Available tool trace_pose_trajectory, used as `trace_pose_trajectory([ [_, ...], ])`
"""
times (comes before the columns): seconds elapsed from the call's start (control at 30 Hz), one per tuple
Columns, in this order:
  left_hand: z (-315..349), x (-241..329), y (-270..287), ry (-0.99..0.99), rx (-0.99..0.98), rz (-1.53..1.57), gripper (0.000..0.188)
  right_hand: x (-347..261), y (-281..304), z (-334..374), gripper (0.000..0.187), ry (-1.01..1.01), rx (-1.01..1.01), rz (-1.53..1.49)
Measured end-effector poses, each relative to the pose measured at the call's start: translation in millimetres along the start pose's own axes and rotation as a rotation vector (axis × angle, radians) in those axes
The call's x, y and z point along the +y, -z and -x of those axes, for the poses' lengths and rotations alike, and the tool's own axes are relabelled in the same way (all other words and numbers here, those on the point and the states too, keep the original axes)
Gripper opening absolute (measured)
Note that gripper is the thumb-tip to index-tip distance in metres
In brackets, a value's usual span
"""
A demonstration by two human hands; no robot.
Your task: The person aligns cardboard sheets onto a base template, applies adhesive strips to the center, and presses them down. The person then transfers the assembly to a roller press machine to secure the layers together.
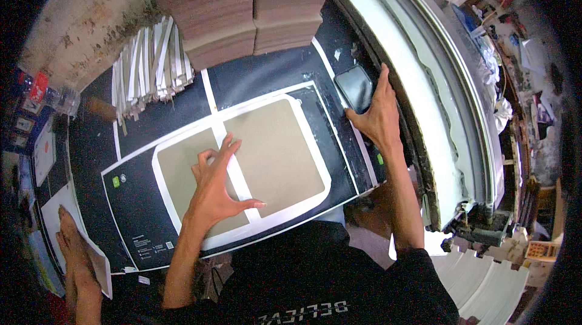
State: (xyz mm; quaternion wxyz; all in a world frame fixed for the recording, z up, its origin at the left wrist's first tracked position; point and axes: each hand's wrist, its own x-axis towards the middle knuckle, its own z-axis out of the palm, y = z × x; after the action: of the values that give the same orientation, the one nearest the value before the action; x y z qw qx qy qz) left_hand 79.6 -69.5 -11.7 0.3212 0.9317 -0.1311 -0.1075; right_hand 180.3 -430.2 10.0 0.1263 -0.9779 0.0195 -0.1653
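Observation:
My left hand (217,188) is over the middle of a flat panel, thumb and fingers spread, near the white strip (237,170) between two beige boards. The larger beige board (276,155) is on the right and the smaller beige board (182,155) on the left, both bordered in white. Under them lies a large black printed sheet (136,216). My right hand (379,110) is stretched out beside a shiny black object with rounded corners (353,87). Its thumb comes close to that object's lower edge, its fingers apart; whether it touches is unclear.
Tall stacks of brown board (212,16) stand at the back. A heap of pale strips (148,67) lies to their left. A long white-and-grey machine part (418,76) curves along the right. Another person's hand (74,243) touches a white sheet (100,264) at lower left.

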Motion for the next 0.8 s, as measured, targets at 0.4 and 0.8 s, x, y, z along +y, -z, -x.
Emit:
trace_pose_trajectory([
  [0.4,2.0,4.9,8.2,-0.032,0.002,-0.115,0.130,5.7,-11.3,-16.4,0.131,0.011,-0.024,-0.120],
  [0.8,-100.2,-81.5,78.8,0.103,0.886,-0.287,0.041,4.5,-18.9,-29.8,0.142,-0.112,-0.086,-0.089],
])
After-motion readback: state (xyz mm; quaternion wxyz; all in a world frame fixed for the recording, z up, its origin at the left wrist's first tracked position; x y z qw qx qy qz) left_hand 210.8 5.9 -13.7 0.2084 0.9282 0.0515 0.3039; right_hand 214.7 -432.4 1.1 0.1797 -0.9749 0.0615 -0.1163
